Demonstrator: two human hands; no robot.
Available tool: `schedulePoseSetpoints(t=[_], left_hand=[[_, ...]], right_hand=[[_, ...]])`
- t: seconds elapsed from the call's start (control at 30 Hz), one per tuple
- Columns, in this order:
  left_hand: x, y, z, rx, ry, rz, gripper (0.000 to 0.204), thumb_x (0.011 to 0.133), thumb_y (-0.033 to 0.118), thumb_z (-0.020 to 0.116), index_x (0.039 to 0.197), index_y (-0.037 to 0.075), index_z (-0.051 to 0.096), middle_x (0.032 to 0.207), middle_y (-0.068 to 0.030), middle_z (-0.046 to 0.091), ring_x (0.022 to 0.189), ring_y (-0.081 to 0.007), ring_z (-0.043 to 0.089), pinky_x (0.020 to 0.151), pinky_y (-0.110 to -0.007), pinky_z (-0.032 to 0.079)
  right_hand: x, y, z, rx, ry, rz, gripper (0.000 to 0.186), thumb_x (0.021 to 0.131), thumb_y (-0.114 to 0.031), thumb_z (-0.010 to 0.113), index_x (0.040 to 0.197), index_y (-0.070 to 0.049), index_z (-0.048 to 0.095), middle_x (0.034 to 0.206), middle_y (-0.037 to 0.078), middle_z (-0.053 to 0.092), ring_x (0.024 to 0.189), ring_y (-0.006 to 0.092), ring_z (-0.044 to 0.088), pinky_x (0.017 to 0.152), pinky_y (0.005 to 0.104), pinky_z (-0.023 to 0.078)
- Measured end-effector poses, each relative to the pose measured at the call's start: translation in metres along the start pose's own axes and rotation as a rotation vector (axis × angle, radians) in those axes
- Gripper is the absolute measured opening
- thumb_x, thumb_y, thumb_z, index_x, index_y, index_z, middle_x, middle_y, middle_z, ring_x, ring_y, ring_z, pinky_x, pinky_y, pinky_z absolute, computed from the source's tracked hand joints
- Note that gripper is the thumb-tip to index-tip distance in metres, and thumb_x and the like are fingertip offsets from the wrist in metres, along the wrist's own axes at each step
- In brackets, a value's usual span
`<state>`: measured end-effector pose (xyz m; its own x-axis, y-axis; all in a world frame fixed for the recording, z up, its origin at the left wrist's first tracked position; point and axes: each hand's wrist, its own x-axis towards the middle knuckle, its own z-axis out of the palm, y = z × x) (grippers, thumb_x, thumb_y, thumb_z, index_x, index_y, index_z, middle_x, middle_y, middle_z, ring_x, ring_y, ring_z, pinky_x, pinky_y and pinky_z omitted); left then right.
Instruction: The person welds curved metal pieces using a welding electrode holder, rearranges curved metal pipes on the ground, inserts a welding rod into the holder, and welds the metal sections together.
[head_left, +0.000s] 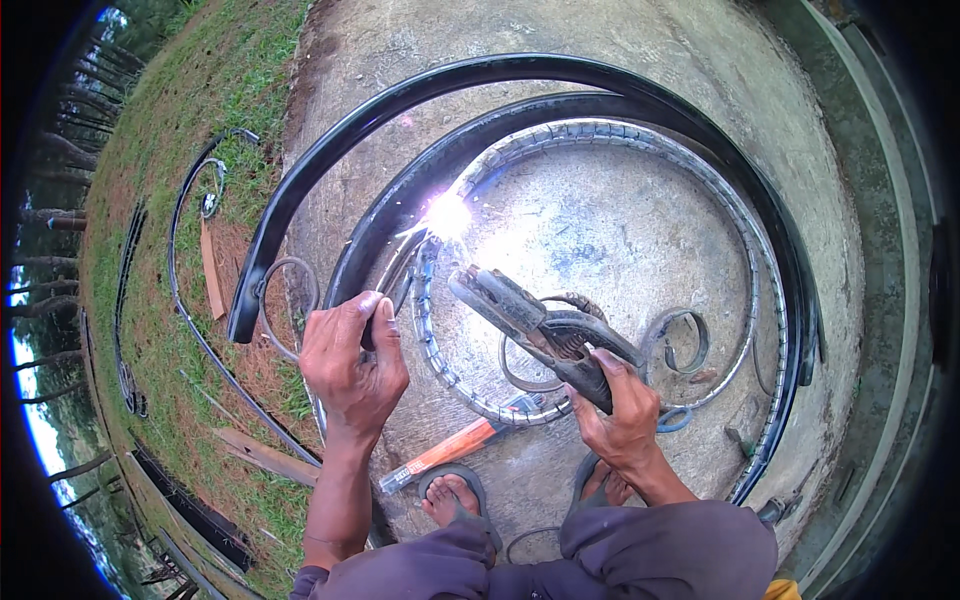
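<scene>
My right hand [617, 410] is closed round the handle of a black welding electrode holder [520, 318], its jaws toward the upper left. A blinding welding arc [447, 216] burns beyond those jaws; the glare hides the electrode tip and the joint. With fingers and thumb together, my left hand [352, 350] grips a dark, narrow metal piece [382, 322], mostly hidden by the fingers; it seems to rise toward the arc. Around the glare lies a large ring of bent metal [745, 235] with evenly spaced marks along it. Black curved bars [520, 68] arch outside it.
On the concrete [660, 40] rest small curled metal strips [690, 340] and an orange packet [440, 455] near my sandalled feet [455, 495]. To the left, the grass [215, 110] holds long bent strips [185, 290] and wooden boards [265, 455]. A concrete ledge [900, 200] borders the right side.
</scene>
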<state>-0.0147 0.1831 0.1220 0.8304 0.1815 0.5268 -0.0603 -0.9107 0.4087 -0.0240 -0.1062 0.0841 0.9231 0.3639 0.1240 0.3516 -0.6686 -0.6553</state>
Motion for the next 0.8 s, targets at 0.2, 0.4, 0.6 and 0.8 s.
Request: schedulePoseSetpoints(t=[0.2,0.4,0.6,0.8], left_hand=[[0.000,-0.001,-0.002,0.016,-0.033,-0.005,0.010,0.084,-0.002,0.072,0.092,0.000,0.067,0.084,-0.0117,0.072,0.071,-0.0264,0.067,0.069,-0.036,0.048],[-0.002,-0.002,0.000,0.001,-0.009,0.006,0.009,0.084,-0.002,0.072,0.092,0.000,0.067,0.085,-0.0116,0.072,0.072,-0.0262,0.068,0.069,-0.036,0.048],[0.000,0.000,-0.003,-0.005,0.006,-0.010,0.008,0.085,0.000,0.072,0.092,0.002,0.068,0.081,-0.0094,0.071,0.066,-0.0240,0.064,0.066,-0.035,0.045],[0.006,-0.002,0.002,0.011,-0.048,-0.030,0.006,0.086,0.001,0.072,0.091,0.003,0.069,0.079,-0.0092,0.069,0.065,-0.0238,0.062,0.065,-0.035,0.044]], right_hand=[[0.002,-0.001,0.000,-0.001,-0.017,0.014,0.054,0.080,-0.012,0.082,0.125,0.007,0.060,0.097,0.024,0.071,0.083,0.0373,0.073,0.071,0.0404,0.059],[0.001,-0.001,0.000,0.001,-0.029,0.021,0.053,0.080,-0.013,0.083,0.125,0.007,0.060,0.099,0.024,0.071,0.085,0.0377,0.074,0.074,0.0406,0.059],[0.000,0.001,-0.002,0.165,0.016,0.114,0.055,0.079,-0.013,0.085,0.124,0.008,0.060,0.100,0.023,0.070,0.087,0.0334,0.074,0.075,0.0368,0.057],[0.011,0.015,-0.007,0.105,0.147,0.083,0.047,0.083,-0.009,0.081,0.122,0.007,0.061,0.093,0.021,0.070,0.080,0.0333,0.074,0.068,0.0391,0.057]])
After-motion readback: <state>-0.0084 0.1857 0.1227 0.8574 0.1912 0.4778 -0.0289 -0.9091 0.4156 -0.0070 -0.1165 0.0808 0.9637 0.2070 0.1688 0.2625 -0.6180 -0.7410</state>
